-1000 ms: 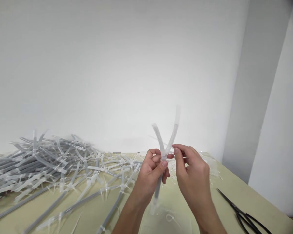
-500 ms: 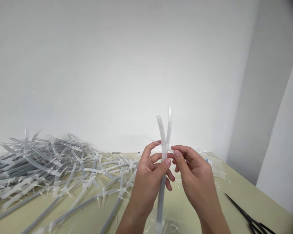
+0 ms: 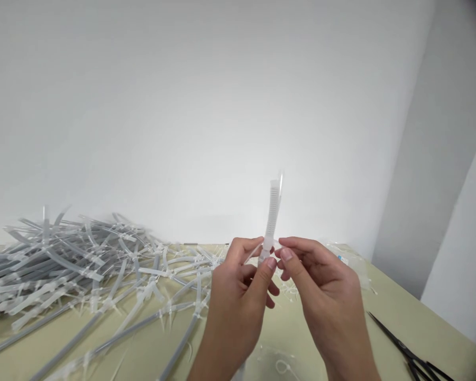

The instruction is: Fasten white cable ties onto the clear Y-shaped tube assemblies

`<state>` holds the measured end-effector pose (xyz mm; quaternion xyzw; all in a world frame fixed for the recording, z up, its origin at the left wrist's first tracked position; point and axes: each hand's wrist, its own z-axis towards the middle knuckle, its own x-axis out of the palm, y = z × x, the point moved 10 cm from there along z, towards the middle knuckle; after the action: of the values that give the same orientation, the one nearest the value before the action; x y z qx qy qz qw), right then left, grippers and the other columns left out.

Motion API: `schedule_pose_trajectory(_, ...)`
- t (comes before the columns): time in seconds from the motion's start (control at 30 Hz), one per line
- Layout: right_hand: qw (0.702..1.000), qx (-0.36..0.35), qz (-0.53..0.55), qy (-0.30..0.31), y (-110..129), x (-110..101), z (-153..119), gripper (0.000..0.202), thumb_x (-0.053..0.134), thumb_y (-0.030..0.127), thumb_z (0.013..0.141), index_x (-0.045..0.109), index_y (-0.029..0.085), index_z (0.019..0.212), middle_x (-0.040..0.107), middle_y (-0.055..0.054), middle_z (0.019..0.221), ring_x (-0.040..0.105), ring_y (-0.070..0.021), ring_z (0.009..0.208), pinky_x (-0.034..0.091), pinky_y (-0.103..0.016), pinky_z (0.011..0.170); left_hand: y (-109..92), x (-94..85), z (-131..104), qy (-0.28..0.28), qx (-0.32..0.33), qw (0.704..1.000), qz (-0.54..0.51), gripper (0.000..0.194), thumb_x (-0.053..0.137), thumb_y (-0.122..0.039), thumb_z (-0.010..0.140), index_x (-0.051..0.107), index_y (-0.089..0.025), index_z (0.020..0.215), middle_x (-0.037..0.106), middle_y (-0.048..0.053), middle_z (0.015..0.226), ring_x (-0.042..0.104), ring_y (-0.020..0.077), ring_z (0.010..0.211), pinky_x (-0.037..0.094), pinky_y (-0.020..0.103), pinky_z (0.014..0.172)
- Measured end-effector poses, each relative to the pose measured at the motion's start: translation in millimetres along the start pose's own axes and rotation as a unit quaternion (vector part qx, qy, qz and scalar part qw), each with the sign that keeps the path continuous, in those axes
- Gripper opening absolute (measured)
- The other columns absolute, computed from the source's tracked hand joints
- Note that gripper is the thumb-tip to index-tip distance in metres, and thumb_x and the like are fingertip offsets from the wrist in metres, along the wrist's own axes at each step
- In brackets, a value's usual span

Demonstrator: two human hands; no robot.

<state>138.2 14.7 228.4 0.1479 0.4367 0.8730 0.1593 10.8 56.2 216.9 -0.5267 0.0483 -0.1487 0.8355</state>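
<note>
My left hand grips a branched plastic tube just below its fork, thumb in front and fingers behind. The tube stands upright; its ribbed whitish branch overlaps a clear one behind it. A thin white cable tie lies around the tube at the joint. The fingertips of my right hand are closed on one end of this tie, close to the joint. Another thin strip slants across my left forefinger. Most of the lower tube is hidden behind my left hand and forearm.
A large heap of similar grey branched tubes covers the table's left side. Black scissors lie at the right. A clear plastic bag sits behind my right hand. Loose cable ties lie on the yellowish table, before a white wall.
The tube has turned, so its two branches, spread in a V before, now overlap. Its lower part has swung behind my left forearm. My right fingers remain pinched at the joint.
</note>
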Motion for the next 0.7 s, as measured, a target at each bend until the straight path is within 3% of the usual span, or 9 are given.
schedule_pose_trajectory(0.13, 1.000, -0.003, 0.005, -0.023, -1.5, -4.0, 0.4, 0.018, 0.066, 0.034, 0.079, 0.066, 0.023, 0.092, 0.070, -0.003, 0.083, 0.065, -0.0167, 0.070, 0.056, -0.025, 0.055, -6.1, -4.7, -4.0, -0.024, 0.012, 0.998, 0.050, 0.030, 0.064, -0.034, 0.081, 0.058, -0.024, 0.109, 0.063, -0.001, 0.058, 0.062, 0.0157, 0.055, 0.052, 0.023, 0.050)
schedule_pose_trajectory(0.27, 0.998, -0.021, -0.017, -0.055, 7.4, -7.6, -3.9, 0.020, 0.062, 0.034, 0.081, 0.066, 0.022, 0.096, 0.071, -0.004, 0.083, 0.066, -0.0179, 0.074, 0.057, -0.027, 0.062, -11.9, -7.9, -5.3, -0.038, 0.021, 0.997, 0.063, 0.036, 0.063, -0.036, 0.082, 0.055, -0.025, 0.115, 0.065, 0.000, 0.062, 0.062, 0.0159, 0.058, 0.053, 0.023, 0.049)
schedule_pose_trajectory(0.43, 0.990, -0.023, -0.084, -0.112, 19.7, -8.8, -14.2, 0.017, 0.058, 0.031, 0.084, 0.064, 0.023, 0.097, 0.070, -0.005, 0.092, 0.068, -0.0210, 0.088, 0.055, -0.021, 0.053, -10.0, -8.1, -5.8, -0.034, -0.003, 0.998, 0.051, 0.045, 0.059, -0.036, 0.084, 0.048, -0.027, 0.127, 0.067, 0.000, 0.072, 0.065, 0.0174, 0.070, 0.056, 0.023, 0.053)
schedule_pose_trajectory(0.5, 0.989, -0.048, -0.098, -0.101, 23.8, -5.3, -15.0, 0.015, 0.056, 0.031, 0.085, 0.064, 0.024, 0.096, 0.070, -0.004, 0.095, 0.068, -0.0209, 0.090, 0.054, -0.020, 0.051, -12.3, -10.2, -6.7, -0.048, 0.010, 0.998, 0.050, 0.048, 0.057, -0.036, 0.086, 0.045, -0.029, 0.132, 0.067, 0.000, 0.075, 0.066, 0.0178, 0.074, 0.056, 0.023, 0.052)
schedule_pose_trajectory(0.7, 0.994, -0.070, -0.086, -0.020, 20.2, 2.5, -12.4, 0.015, 0.056, 0.028, 0.086, 0.067, 0.030, 0.096, 0.071, 0.001, 0.097, 0.068, -0.0160, 0.086, 0.057, -0.025, 0.070, -19.3, -15.3, -12.0, -0.078, 0.051, 0.992, 0.082, 0.053, 0.054, -0.035, 0.088, 0.036, -0.035, 0.139, 0.067, 0.002, 0.098, 0.064, 0.0141, 0.069, 0.055, 0.020, 0.048)
